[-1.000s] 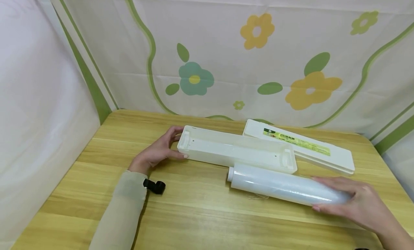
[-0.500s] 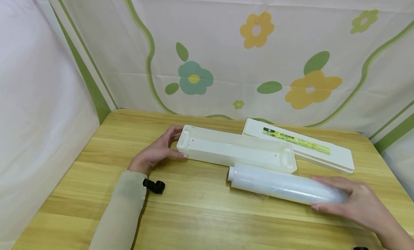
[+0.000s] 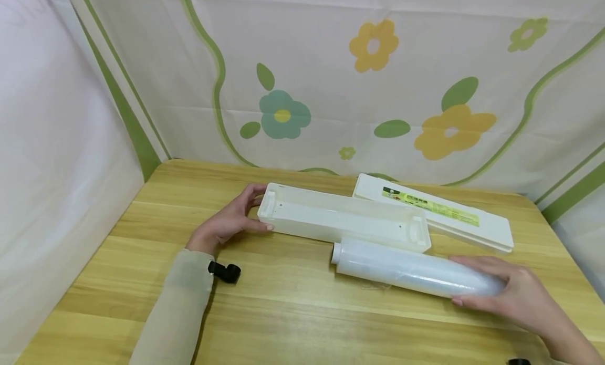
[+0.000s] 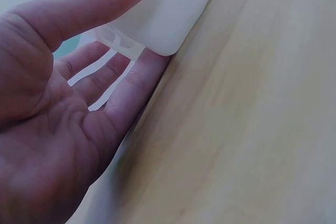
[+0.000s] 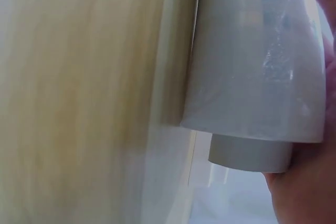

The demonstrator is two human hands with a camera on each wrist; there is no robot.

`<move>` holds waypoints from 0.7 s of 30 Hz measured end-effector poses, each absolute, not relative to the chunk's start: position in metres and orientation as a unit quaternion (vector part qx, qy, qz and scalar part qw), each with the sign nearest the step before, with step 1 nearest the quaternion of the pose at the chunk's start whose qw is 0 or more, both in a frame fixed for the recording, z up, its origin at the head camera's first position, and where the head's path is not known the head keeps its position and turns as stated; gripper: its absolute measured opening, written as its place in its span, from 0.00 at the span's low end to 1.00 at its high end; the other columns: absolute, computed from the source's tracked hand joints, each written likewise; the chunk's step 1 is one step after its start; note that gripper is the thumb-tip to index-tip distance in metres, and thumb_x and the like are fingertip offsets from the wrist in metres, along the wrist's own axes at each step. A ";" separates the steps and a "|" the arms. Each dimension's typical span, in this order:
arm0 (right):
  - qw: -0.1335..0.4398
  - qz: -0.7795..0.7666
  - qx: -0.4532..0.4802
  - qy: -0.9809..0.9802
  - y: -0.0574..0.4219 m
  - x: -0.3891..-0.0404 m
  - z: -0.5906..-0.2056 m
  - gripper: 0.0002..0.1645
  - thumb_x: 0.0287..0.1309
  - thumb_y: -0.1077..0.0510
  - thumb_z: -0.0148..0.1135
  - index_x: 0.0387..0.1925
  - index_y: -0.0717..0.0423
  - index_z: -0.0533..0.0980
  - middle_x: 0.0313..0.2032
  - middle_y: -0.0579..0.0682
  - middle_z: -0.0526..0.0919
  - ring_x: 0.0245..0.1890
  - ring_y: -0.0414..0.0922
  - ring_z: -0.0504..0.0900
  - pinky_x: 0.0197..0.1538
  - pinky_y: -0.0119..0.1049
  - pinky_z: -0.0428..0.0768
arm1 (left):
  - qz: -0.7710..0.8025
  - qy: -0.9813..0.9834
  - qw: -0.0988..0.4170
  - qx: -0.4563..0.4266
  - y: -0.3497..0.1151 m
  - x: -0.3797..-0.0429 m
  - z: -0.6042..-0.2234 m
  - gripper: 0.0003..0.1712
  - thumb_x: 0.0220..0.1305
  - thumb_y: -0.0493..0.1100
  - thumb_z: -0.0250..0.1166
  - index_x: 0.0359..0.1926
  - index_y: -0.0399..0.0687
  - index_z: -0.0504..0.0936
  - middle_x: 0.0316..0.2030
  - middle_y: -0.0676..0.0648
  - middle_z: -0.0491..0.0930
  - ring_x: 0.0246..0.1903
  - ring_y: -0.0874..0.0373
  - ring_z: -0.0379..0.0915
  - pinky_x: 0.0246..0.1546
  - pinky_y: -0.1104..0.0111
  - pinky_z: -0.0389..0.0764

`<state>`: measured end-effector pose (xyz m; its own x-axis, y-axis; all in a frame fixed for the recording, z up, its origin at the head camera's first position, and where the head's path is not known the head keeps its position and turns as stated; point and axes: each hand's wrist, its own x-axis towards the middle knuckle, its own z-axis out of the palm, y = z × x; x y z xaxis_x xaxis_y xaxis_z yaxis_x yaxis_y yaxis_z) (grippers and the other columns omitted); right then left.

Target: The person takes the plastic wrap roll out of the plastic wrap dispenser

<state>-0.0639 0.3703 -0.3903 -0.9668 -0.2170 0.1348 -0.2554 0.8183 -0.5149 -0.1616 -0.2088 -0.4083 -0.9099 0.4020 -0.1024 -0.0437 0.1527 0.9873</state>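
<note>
A long white plastic box [image 3: 337,218] without a cover lies on the wooden table, slightly slanted. At its left end my left hand [image 3: 231,220] holds it, thumb along the front wall and fingers behind. In the left wrist view the box end [image 4: 168,17] sits between thumb and fingers. My right hand [image 3: 517,296] grips the right end of a roll of cling film [image 3: 411,270] in front of the box. The roll's white core [image 5: 249,153] sticks out in the right wrist view. The roll's far left end is close to the box's front wall; I cannot tell whether they touch.
Behind the box and to its right lies a flat white lid [image 3: 493,231] with a green and yellow label. A small clear scrap [image 3: 376,285] shows under the roll. A flower-printed cloth [image 3: 326,65] hangs along the table's back edge.
</note>
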 end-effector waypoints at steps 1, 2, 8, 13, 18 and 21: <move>0.040 0.276 0.131 -0.951 0.370 -0.064 -0.391 0.44 0.32 0.46 0.95 0.59 0.32 0.87 0.54 0.12 0.79 0.53 0.09 0.69 0.45 0.11 0.65 | 0.638 0.740 0.174 0.120 -0.209 -0.162 -0.408 0.54 0.57 0.27 0.79 0.78 0.51 0.61 0.80 0.42 0.62 0.78 0.38 0.59 0.54 0.69 0.83; 0.046 0.277 0.137 -0.950 0.370 -0.064 -0.392 0.45 0.31 0.46 0.95 0.59 0.32 0.87 0.54 0.12 0.79 0.53 0.09 0.69 0.46 0.11 0.65 | 0.638 0.741 0.173 0.120 -0.209 -0.162 -0.408 0.54 0.57 0.27 0.79 0.78 0.51 0.61 0.80 0.42 0.61 0.78 0.38 0.58 0.54 0.70 0.83; 0.072 0.277 0.167 -0.944 0.371 -0.065 -0.392 0.48 0.28 0.48 0.96 0.59 0.33 0.87 0.53 0.14 0.80 0.54 0.13 0.70 0.50 0.11 0.62 | 0.641 0.739 0.170 0.120 -0.207 -0.162 -0.409 0.54 0.57 0.26 0.79 0.78 0.50 0.60 0.81 0.42 0.60 0.79 0.38 0.57 0.53 0.69 0.85; 0.067 0.264 0.176 -0.946 0.373 -0.064 -0.389 0.48 0.28 0.47 0.96 0.59 0.31 0.87 0.55 0.18 0.79 0.59 0.15 0.65 0.52 0.11 0.58 | 0.646 0.735 0.172 0.113 -0.202 -0.161 -0.409 0.54 0.56 0.26 0.79 0.78 0.50 0.61 0.80 0.42 0.61 0.79 0.39 0.57 0.52 0.70 0.85; 0.082 0.235 0.213 -0.945 0.372 -0.068 -0.377 0.52 0.26 0.46 0.96 0.62 0.33 0.85 0.61 0.32 0.80 0.65 0.15 0.60 0.60 0.09 0.52 | 0.637 0.741 0.177 0.114 -0.201 -0.160 -0.408 0.56 0.57 0.28 0.80 0.81 0.51 0.60 0.81 0.43 0.60 0.80 0.40 0.56 0.60 0.63 0.84; 0.081 0.227 0.212 -0.947 0.361 -0.076 -0.360 0.56 0.31 0.47 0.94 0.69 0.38 0.81 0.67 0.46 0.79 0.70 0.33 0.67 0.77 0.32 0.61 | 0.603 0.771 0.174 0.110 -0.206 -0.155 -0.398 0.59 0.62 0.35 0.79 0.84 0.52 0.53 0.83 0.44 0.56 0.82 0.39 0.54 0.71 0.50 0.76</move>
<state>-0.0761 0.3614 -0.3604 -0.8973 -0.3641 0.2497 -0.4377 0.8073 -0.3958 -0.1549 -0.2058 -0.3976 -0.9153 0.3794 -0.1354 -0.0403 0.2481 0.9679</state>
